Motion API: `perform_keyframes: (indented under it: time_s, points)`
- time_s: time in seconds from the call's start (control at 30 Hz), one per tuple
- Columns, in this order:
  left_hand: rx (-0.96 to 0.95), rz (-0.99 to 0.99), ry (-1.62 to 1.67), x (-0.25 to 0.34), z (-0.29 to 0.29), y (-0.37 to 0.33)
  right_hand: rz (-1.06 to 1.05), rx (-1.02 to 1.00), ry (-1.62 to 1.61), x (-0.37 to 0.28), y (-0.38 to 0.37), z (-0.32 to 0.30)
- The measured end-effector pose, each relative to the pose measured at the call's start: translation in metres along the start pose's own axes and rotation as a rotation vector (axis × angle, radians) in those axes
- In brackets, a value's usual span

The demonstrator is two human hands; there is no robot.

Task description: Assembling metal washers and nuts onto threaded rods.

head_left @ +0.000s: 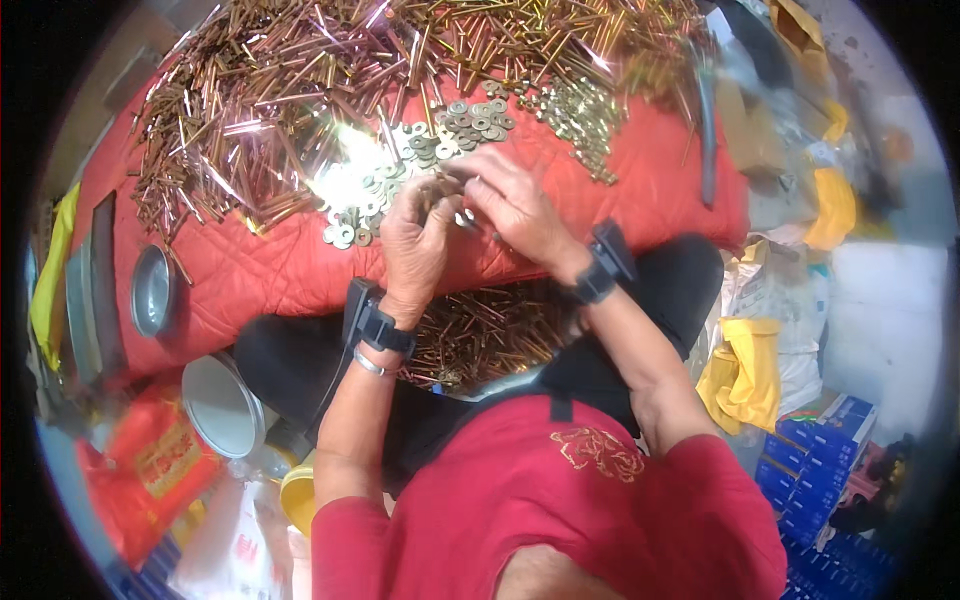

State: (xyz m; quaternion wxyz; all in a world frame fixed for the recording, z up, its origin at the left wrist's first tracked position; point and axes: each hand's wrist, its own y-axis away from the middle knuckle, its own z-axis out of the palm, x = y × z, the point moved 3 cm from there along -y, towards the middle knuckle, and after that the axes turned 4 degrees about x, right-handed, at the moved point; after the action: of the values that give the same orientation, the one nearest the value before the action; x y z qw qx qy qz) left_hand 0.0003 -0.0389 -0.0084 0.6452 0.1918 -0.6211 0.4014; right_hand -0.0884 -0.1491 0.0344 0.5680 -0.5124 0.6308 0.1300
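Close together over the near side of a red quilted cover [290, 265], my two hands meet with bent fingers. My left hand [415, 235] is closed, its thumb and fingers pinched on something small that I cannot make out. The fingers of my right hand [515, 205] are closed too, at the fingertips of the left. Small shiny metal bits show between them, too blurred to name. Just beyond the hands lies a spread of flat round washers [385, 185], partly lost in glare. Small yellowish metal nuts [580, 120] are heaped to the right of the washers.
A large pile of long brass-coloured bolts [270, 130] covers the far side. More bolts [480, 335] lie below, between my legs. At left are a metal bowl [153, 290] and a white bucket [222, 405]. Blue boxes [815, 465] and a yellow bag [745, 375] stand at right.
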Motion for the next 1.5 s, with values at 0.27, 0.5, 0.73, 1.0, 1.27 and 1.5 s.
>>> perform_keyframes:
  time_s: [0.27,0.5,0.73,1.0,1.27,1.5]
  points:
    - [-0.094,0.324,-0.449,0.014,0.013,0.005,-0.158,0.269,0.787,0.046,-0.026,-0.078]
    - [-0.095,0.313,-0.515,-0.001,0.016,0.004,-0.137,0.13,1.062,0.075,-0.038,-0.076]
    - [-0.023,-0.182,-0.065,-0.01,0.011,-0.003,-0.076,0.215,0.543,0.054,-0.032,-0.075]
    - [-0.245,-0.563,0.189,0.014,-0.001,0.003,0.212,0.089,-0.259,0.005,-0.001,-0.032]
    - [-0.346,-0.655,0.35,0.025,-0.002,0.009,0.133,0.003,-0.162,-0.01,0.001,-0.032]
    - [-0.295,-0.665,0.458,0.027,-0.004,0.01,0.221,0.014,-0.213,-0.019,0.001,-0.033]
